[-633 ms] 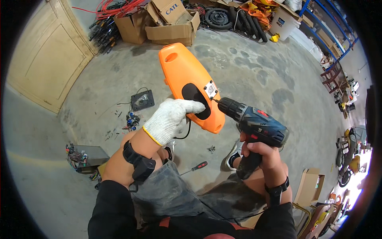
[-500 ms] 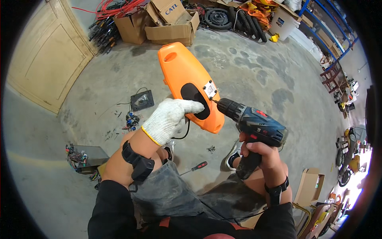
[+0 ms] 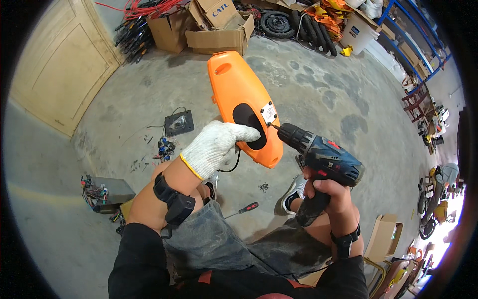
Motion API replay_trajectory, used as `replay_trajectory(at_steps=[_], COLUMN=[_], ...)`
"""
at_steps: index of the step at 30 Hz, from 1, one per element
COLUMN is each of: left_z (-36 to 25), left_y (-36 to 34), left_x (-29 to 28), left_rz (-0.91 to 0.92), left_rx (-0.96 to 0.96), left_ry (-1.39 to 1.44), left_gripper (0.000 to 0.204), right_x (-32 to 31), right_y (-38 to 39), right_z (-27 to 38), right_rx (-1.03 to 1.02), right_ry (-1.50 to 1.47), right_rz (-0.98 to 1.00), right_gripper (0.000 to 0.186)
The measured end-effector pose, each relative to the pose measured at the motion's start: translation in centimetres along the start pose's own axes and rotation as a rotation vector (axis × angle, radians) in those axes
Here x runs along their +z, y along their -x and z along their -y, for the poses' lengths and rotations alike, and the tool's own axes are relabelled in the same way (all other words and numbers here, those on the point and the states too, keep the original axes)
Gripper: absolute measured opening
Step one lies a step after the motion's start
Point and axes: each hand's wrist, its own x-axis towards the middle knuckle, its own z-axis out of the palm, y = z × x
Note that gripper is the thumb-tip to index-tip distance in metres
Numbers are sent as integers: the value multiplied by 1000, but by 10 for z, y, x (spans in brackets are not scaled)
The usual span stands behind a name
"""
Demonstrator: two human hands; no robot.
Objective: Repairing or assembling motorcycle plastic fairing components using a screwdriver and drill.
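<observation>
My left hand (image 3: 213, 147), in a white knitted glove with a yellow cuff edge, grips the lower part of an orange plastic casing (image 3: 236, 77). The thumb lies across the casing's black oval patch (image 3: 244, 117); the other fingers are hidden underneath. A small white printed plate (image 3: 269, 112) with black screws at its corners sits on the casing's right side. In my bare right hand (image 3: 328, 192) is a cordless drill (image 3: 326, 158), held by its handle. Its bit points left and meets, or nearly meets, the screw at the plate's lower corner. A black cable hangs below the casing.
On the floor lie a screwdriver (image 3: 243, 209), a small pile of screws (image 3: 263, 187), a black square part (image 3: 178, 123) and loose connectors (image 3: 166, 148). A grey box with wires (image 3: 112, 192) stands left of my knee. Cardboard boxes (image 3: 219, 40) and tyres (image 3: 313, 32) line the back.
The casing, my gloved left hand and the drill have shifted slightly to the right together. Both grips look the same, and the bit stays at the plate's lower corner.
</observation>
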Motion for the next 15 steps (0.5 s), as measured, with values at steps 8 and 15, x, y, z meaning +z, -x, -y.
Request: replay_trajectory(at_steps=[8,15], left_z=[12,22], left_y=[-7,-10], left_x=[-3,-15], left_rz=[42,139], left_rx=[18,461], left_ry=[76,-343], left_gripper=[21,18], right_x=[3,5], right_y=[-1,2], right_z=[1,5], right_rx=[-4,-25], right_ry=[32,37], right_rz=[-40,-32], right_gripper=[54,53])
